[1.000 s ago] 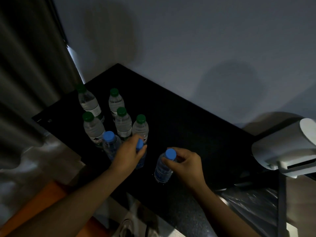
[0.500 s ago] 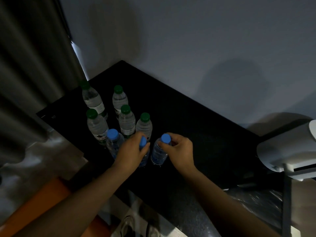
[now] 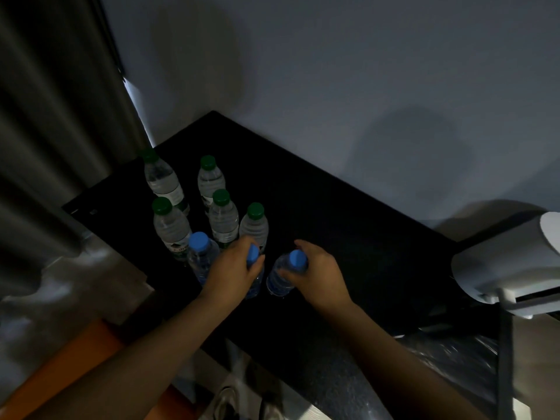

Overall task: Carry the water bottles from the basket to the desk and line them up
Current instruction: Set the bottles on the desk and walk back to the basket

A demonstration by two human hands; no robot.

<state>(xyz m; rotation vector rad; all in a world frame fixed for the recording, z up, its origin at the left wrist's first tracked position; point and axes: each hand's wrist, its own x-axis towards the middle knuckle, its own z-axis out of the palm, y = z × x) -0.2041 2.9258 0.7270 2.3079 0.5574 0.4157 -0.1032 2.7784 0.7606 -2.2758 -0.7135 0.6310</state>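
Blue-capped bottle in the right hand, grasped near the neck, standing on the dark surface or just above it; contact of the base not clear in this dim light. Long axis a little tilted, cap leaning toward the body, base pointing away to the left. Second blue-capped bottle just to the left of it, upright, closed in the left hand around the shoulder, only the cap and a bit of the lower body visible. Small dark gap between the two bottles, not touching. Third blue-capped bottle free, just beside the left hand on its far left side. Behind these, five green-capped bottles upright in a loose group. Probably the step of closing the front row: right-hand bottle to shift left toward its neighbour and to come upright. Right hand the nearer one for this, already on the bottle. Basket not in view.
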